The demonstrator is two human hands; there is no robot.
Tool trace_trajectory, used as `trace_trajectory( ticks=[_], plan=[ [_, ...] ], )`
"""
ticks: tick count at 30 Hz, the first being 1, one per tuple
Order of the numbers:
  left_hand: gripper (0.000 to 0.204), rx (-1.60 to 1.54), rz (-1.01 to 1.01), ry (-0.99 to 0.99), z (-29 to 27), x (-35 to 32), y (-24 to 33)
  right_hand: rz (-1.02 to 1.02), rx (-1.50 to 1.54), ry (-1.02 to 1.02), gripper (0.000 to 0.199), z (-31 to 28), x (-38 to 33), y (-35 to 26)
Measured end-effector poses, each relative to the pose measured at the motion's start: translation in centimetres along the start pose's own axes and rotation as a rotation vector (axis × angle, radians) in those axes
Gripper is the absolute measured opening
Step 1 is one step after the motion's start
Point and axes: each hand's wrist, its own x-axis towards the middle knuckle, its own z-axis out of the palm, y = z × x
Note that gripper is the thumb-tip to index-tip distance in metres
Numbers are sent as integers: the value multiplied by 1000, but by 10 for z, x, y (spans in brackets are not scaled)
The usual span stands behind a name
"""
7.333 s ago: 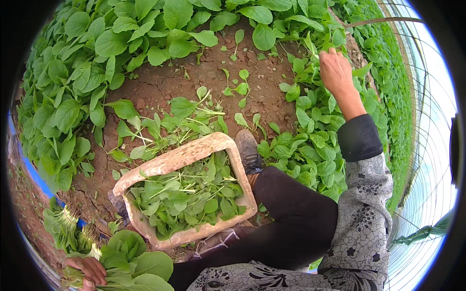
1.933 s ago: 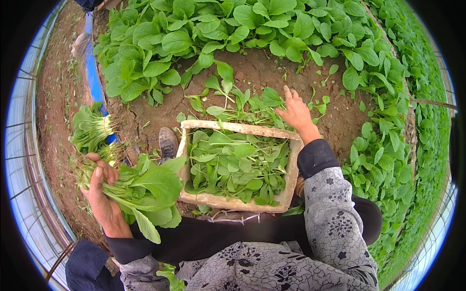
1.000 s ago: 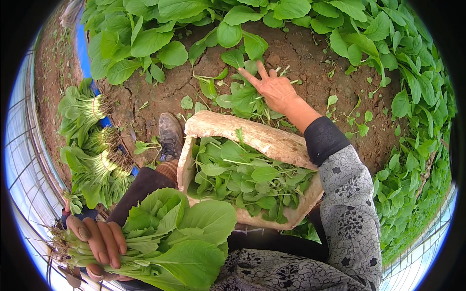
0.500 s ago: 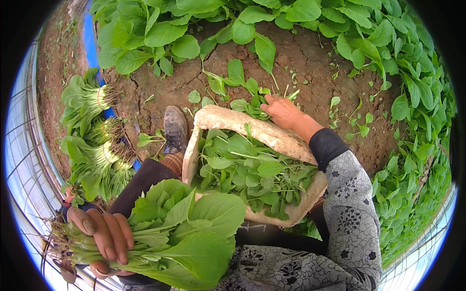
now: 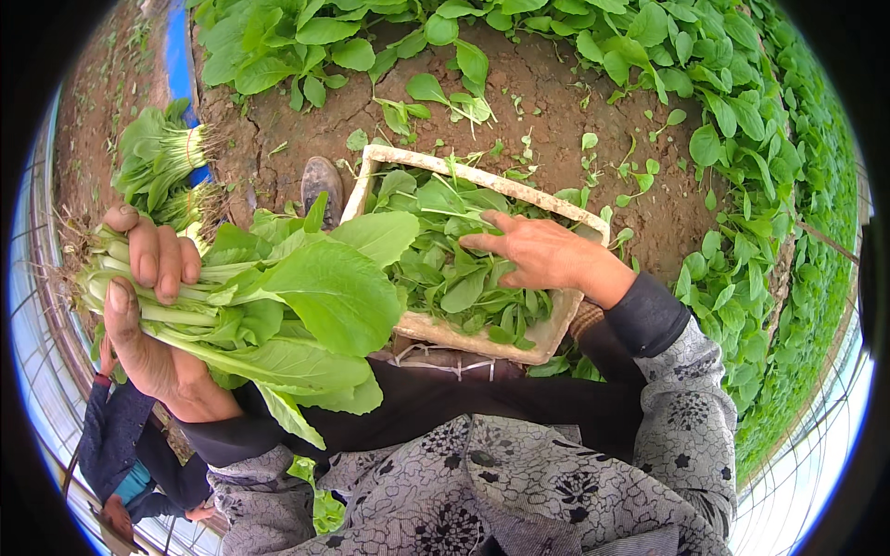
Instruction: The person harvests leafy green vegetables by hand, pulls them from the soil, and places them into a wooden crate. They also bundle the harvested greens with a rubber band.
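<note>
The left hand is clasped, with fingers curled and thumb set opposite. The right hand is held back upward, with fingers extended leftward and parted. The left forearm is angled outward, the right forearm inward.

Box looks rough & matt, leaves smooth w/ slt. sheen.

Cracked brown soil carries scattered loose leaves — banded green bundles lie along the blue strip at left.
</note>
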Motion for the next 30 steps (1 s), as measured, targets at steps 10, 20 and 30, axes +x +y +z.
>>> trace_trajectory(
  ticks=[10,20,30],
  plan=[
    [52,-3,53,-23,-17,1,10,381,-355,390,22,8,28,99],
    [46,-85,69,-86,-14,0,19,347,-583,825,41,-128,38,97],
    [30,-47,313,-297,8,11,57,228,292,45,32,220,63,-33]
  ],
)
